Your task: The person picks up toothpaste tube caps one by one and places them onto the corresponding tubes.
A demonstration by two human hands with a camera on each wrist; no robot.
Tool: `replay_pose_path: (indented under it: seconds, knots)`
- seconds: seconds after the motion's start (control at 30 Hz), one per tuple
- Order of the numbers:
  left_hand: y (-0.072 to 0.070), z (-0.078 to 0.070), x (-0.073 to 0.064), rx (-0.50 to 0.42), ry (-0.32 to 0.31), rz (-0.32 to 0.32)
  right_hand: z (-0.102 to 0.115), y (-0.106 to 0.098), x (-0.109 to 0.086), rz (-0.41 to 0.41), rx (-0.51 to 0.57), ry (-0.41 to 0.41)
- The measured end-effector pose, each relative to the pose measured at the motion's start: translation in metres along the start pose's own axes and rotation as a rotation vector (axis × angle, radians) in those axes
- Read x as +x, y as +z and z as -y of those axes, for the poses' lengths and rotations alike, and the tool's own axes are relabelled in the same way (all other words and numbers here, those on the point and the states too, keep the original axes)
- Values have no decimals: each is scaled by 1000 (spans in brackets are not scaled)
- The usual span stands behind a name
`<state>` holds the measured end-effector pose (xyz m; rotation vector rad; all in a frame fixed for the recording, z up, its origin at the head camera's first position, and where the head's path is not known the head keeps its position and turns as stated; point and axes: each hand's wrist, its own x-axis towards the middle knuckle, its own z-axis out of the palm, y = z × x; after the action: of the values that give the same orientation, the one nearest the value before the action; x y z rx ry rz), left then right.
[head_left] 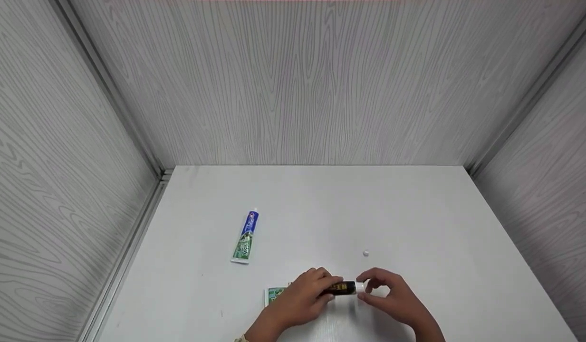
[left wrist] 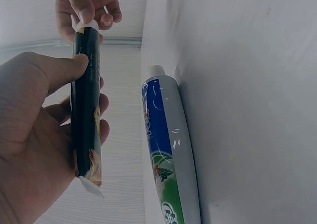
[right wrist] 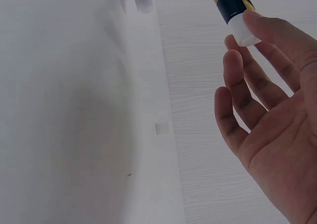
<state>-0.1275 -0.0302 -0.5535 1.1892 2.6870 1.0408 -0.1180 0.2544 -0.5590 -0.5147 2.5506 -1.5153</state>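
Note:
A black toothpaste tube [head_left: 342, 288] with gold lettering lies across my left hand [head_left: 304, 294], which grips its body. In the left wrist view the thumb is on one side of the tube [left wrist: 86, 105] and the fingers curl round the other. My right hand [head_left: 392, 297] pinches the white cap [right wrist: 242, 30] at the tube's end between thumb and fingers, its other fingers loosely bent. Partly hidden under the left hand, a green toothpaste tube [head_left: 274, 293] lies on the table. A blue, green and white toothpaste tube [left wrist: 168, 149] shows beside the left hand in its wrist view.
Farther back on the left of the white table [head_left: 321, 204] lies a blue and green toothpaste tube [head_left: 245, 237]. A small white piece [head_left: 366, 253], too small to identify surely, sits beyond the right hand. Wood-grain panels [head_left: 293, 85] enclose the table's back and sides.

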Motion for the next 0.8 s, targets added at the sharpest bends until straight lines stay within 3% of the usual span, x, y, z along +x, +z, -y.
replay_pose_path:
  seconds: [0.33,0.8]
  knots:
    - [0,1,0,-18,-11,-6,-4,0,0,3,-22,-38]
    - [-1,0,0,-17,-6,-2,-4,0,2,41,-10,-10]
